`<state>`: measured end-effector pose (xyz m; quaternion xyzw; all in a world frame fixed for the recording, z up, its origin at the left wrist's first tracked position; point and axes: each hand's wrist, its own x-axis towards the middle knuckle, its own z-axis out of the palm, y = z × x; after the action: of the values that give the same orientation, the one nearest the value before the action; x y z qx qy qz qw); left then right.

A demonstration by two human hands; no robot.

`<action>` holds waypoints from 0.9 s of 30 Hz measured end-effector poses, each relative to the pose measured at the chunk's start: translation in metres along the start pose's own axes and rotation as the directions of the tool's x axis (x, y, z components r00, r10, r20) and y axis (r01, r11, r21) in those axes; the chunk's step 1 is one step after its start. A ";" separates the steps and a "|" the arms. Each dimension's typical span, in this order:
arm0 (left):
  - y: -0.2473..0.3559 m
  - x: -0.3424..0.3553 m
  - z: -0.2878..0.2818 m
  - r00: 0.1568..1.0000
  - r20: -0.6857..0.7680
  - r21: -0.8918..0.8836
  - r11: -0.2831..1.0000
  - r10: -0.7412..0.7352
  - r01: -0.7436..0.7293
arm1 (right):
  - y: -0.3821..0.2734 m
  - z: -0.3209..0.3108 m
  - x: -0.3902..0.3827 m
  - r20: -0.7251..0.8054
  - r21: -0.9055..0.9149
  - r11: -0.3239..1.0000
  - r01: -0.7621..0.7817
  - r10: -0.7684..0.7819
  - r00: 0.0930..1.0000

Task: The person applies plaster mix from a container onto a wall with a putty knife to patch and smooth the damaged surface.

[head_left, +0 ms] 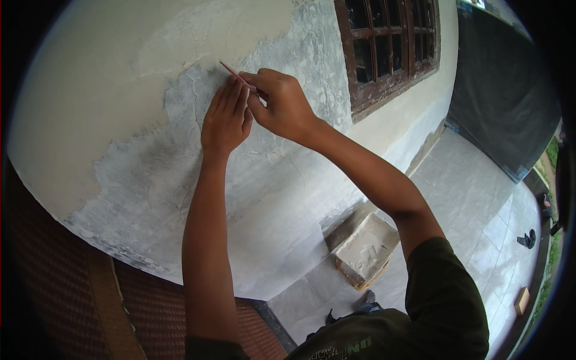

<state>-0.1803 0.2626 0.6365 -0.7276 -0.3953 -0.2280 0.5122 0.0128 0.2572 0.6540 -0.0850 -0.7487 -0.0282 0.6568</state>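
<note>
- Two bare hands are reaching up to a wall (270, 171), both arms coming in from the lower edge and the hands meeting just beside each other.
- The right hand (285, 103) is closing in a narrow pinch on a thin reddish-brown strip-like tool (230, 69), thumb and fingers gathering round its lower end.
- The tool is lying at a slant in front of the wall, its free end pointing up and to the left, near the border between beige coating (120, 78) and a rough grey-white patch (144, 174).
- The left hand (225, 125) is keeping its fingers straight and close together, the fingertips sitting at the tool's underside; whether they are pressing on the tool, the wall or both, I cannot tell.
- A shallow tray (366, 247) holding pale paste (367, 252) is resting low at the wall's foot, well apart from the hands, above a tiled floor (474, 174).
- A brown-framed window (414, 75) is standing in the wall to the right, and a dark sheet (504, 90) is hanging beyond it.
- A small wooden block (522, 301) and a black bundle (527, 239) are lying near the floor's far right edge.
</note>
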 end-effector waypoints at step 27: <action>0.364 -0.131 0.087 0.785 0.459 -0.514 0.596 -0.416 0.617 | 0.090 -0.225 -0.388 0.658 0.226 -0.231 -0.946 0.752 -0.027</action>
<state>0.0312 0.2386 0.3020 -0.7333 -0.5593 -0.3785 0.0783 0.2957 0.2756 0.2948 -0.3524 -0.4937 0.7176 0.3421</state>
